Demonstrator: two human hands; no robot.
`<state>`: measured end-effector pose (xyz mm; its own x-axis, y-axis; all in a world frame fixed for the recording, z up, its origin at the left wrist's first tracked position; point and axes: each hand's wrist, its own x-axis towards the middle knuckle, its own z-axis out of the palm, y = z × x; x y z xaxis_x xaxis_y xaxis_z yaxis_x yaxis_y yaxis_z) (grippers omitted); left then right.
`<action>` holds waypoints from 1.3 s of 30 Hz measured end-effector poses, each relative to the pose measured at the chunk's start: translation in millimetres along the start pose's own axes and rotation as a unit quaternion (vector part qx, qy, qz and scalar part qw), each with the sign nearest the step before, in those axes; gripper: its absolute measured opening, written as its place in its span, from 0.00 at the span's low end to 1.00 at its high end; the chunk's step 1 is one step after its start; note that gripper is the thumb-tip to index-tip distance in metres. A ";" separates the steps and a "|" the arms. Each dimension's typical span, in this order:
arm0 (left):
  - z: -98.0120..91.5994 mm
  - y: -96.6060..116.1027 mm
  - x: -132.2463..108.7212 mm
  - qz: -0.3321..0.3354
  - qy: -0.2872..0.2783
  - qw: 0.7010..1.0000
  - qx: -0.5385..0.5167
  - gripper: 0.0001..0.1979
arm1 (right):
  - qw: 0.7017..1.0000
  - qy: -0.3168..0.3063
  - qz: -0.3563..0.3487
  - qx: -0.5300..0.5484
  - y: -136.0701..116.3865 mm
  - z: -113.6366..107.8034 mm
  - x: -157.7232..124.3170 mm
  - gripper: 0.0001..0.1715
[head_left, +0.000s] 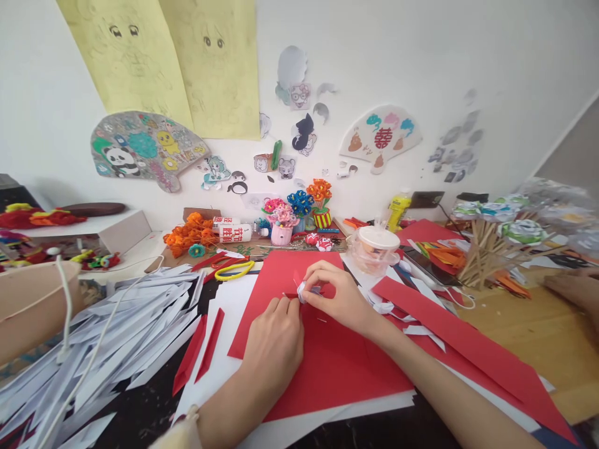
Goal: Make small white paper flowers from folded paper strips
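Observation:
My right hand [334, 290] pinches a small folded piece of white paper [302, 292] between thumb and fingers, over a large red paper sheet [355, 362]. Close beside it, my left hand [276, 333] is closed with its knuckles up. A narrow red paper strip [291, 295] shows at its fingertips, running toward the white piece; the grip itself is mostly hidden. Left of the sheet lie two folded red strips [209, 344] on white paper. Yellow-handled scissors [234, 269] rest beyond them.
Many folded white paper strips [140, 337] are heaped at the left, crossed by a white cable [105, 355]. A lidded plastic cup [377, 243] stands behind my right hand. Paper flowers on sticks [486, 249] and another person's hand [573, 290] are at the right.

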<state>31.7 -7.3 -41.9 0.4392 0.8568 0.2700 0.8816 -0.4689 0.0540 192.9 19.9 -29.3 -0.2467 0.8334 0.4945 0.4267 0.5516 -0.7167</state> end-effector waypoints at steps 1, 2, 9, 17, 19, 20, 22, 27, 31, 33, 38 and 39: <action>-0.5 -0.7 0.4 -0.008 -0.007 1.000 -0.011 0.10 | 1.000 -0.002 0.001 0.001 -0.1 -0.1 0.1 0.03; -1.0 -1.5 0.8 -0.016 -0.013 1.000 -0.024 0.10 | 1.000 -0.003 0.000 0.001 -0.2 -0.3 0.2 0.03; -0.8 -8.3 2.0 -0.041 0.002 0.992 -0.119 0.11 | 1.000 -0.017 -0.011 0.011 3.2 -1.9 1.0 0.04; -0.6 -21.3 7.5 -0.045 0.076 0.976 -0.197 0.13 | 0.997 0.020 0.029 0.075 7.7 -5.8 3.7 0.31; -1.8 -25.8 9.0 -0.046 0.086 0.973 -0.210 0.13 | 0.998 0.013 0.016 0.061 7.6 -7.8 3.6 0.37; -2.3 -27.9 9.6 -0.045 0.091 0.971 -0.215 0.13 | 0.999 0.006 0.005 0.047 7.6 -9.0 3.6 0.40; -2.7 -31.3 10.5 -0.041 0.101 0.969 -0.220 0.13 | 0.999 -0.022 -0.015 0.027 7.7 -11.3 3.4 0.41; -2.5 -36.3 12.8 -0.020 0.102 0.966 -0.235 0.14 | 0.997 -0.066 -0.025 0.009 8.4 -13.7 3.8 0.29; -3.1 -37.9 13.1 -0.002 0.085 0.968 -0.234 0.16 | 0.998 -0.056 -0.029 0.002 9.4 -12.2 4.5 0.21; -4.0 -37.6 12.7 0.001 0.076 0.970 -0.231 0.17 | 0.998 -0.052 -0.030 -0.001 10.2 -11.1 4.4 0.20; -4.5 -36.0 11.3 0.011 0.070 0.974 -0.216 0.17 | 0.999 -0.031 -0.030 0.007 12.2 -8.8 3.2 0.19; -4.1 -36.1 11.0 0.015 0.069 0.975 -0.212 0.17 | 0.999 -0.030 -0.029 0.009 12.4 -8.5 3.0 0.19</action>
<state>4.0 18.2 -37.0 0.4109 0.8178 0.4029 0.7048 -0.5653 0.4286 204.9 28.9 -32.5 -0.3229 0.8001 0.5056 0.3947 0.5993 -0.6964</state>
